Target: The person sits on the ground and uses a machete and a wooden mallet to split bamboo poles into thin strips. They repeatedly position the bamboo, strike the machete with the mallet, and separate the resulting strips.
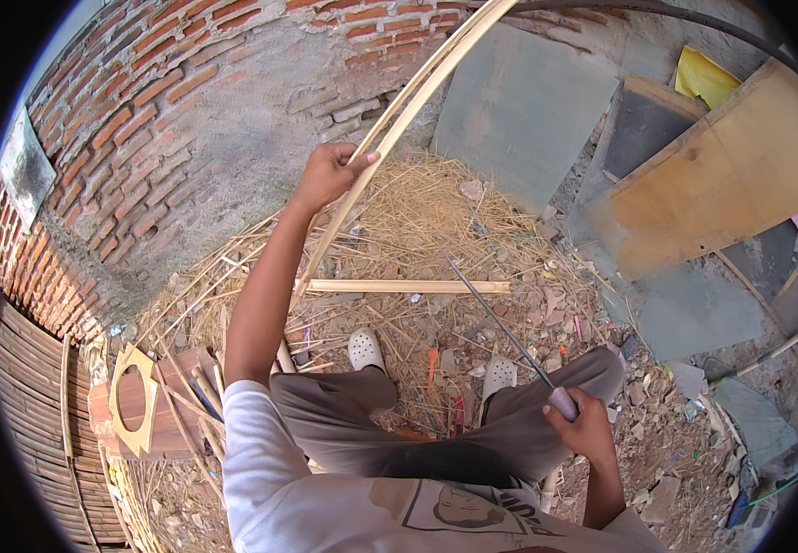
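Note:
My left hand [332, 177] is raised in front of me, its fingers closed round a long pale split bamboo strip [437, 72]. The strip slants from near the ground up past the top of the view, and above my hand it shows as two lengths side by side. Low at the right, by my knee, my right hand [585, 426] grips a knife by its purplish-grey handle [563, 404]. Its long, thin dark blade [502, 324] points forward and left, apart from the strip. A second pale bamboo piece [408, 287] lies crosswise on the ground ahead of my feet.
Straw and shavings [417, 198] cover the rubble before a brick wall [168, 120]. Grey sheets [523, 115] and a brown board [717, 170] lean at the right. On the left are a reddish-brown board [164, 396], a yellow cut-out frame [131, 410] and a slatted bamboo panel [35, 415].

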Demonstrator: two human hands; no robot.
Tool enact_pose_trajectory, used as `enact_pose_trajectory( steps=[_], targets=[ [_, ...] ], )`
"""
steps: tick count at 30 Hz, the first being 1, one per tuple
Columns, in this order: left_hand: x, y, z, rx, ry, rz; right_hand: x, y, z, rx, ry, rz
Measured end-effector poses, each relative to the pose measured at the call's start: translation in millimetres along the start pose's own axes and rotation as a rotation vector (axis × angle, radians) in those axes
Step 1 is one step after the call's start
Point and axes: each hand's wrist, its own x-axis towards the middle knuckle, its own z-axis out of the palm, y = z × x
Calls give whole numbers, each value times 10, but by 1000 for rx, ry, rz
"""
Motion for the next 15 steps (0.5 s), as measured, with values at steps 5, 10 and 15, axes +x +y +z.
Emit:
enact_pose_trajectory(
  steps=[5,10,15],
  targets=[
    [-192,179,-515,391,-211,126,23,-238,-241,-134,271,-126],
    [-351,265,-622,838,-483,156,57,-141,-107,-215,311,-221],
    [-431,308,-527,851,-751,-21,89,-1,205,-187,211,-287]
  ],
)
